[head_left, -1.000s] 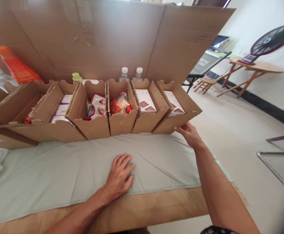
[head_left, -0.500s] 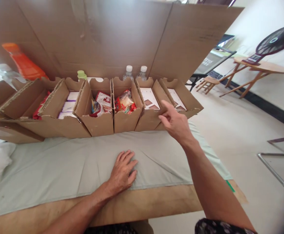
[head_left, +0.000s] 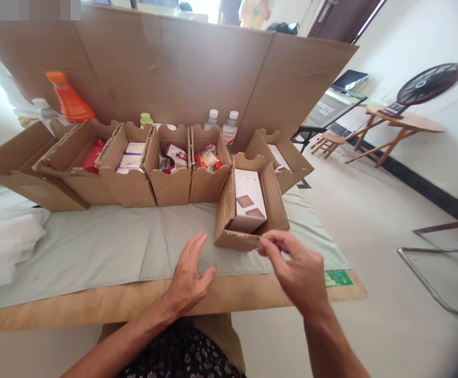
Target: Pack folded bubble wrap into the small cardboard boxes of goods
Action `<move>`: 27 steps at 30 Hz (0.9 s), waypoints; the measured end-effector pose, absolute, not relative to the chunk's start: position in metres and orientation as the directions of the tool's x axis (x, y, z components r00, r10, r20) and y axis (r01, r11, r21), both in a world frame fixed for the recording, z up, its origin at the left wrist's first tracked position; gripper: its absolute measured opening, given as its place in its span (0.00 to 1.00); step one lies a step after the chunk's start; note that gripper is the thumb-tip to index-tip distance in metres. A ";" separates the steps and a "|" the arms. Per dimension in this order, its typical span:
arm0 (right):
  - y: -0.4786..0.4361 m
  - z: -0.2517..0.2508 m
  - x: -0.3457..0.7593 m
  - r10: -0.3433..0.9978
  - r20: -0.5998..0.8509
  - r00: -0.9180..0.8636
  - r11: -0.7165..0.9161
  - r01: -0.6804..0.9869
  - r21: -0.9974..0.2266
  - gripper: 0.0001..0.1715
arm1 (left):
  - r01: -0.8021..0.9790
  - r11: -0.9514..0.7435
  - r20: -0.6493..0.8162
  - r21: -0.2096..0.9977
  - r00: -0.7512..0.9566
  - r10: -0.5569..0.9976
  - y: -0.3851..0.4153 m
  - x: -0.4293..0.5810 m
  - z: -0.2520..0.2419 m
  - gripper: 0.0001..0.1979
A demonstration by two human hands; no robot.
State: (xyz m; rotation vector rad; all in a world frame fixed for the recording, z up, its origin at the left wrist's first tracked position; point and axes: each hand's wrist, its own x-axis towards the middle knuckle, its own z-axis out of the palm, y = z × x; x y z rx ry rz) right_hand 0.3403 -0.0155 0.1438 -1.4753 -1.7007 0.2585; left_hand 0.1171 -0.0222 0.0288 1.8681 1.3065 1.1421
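Observation:
My right hand (head_left: 291, 262) pinches the near wall of an open cardboard box (head_left: 236, 240), which stands forward of the row. Inside that box sits a white box (head_left: 248, 189) with brown squares on its top. My left hand (head_left: 189, 273) is raised over the table's front part, fingers apart, holding nothing, just left of the pulled-out box. Behind, the row of cardboard bins holds red-and-white snack packets (head_left: 177, 156), a clear-and-red packet (head_left: 208, 158), white packs with purple edges (head_left: 131, 157) and something red (head_left: 94, 156).
A tall cardboard panel (head_left: 166, 68) stands behind the bins, with an orange bottle (head_left: 71, 100) and two clear bottles (head_left: 229, 126) in front of it. White plastic (head_left: 8, 247) lies at the left on the grey-green cloth (head_left: 126, 247). A fan (head_left: 421, 86) stands on a wooden table at right.
The cardboard box with the white box has come out of the row toward me, with my right hand on its near wall. My left hand has lifted off the cloth.

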 end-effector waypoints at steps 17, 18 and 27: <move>-0.076 0.124 0.337 0.847 0.469 0.250 0.410 0.253 -0.876 0.12 | 0.413 -0.276 0.382 0.868 -0.200 0.902 -0.048 0.051 0.045 0.13; -0.058 0.112 0.348 0.825 0.434 0.364 0.334 0.306 -0.892 0.11 | 0.421 -0.267 0.377 0.867 -0.205 0.903 -0.057 0.054 0.044 0.14; 0.051 0.027 0.357 0.986 0.164 -0.016 0.165 0.142 -0.976 0.35 | 0.478 -0.266 0.333 0.837 -0.061 0.941 -0.079 0.086 0.024 0.41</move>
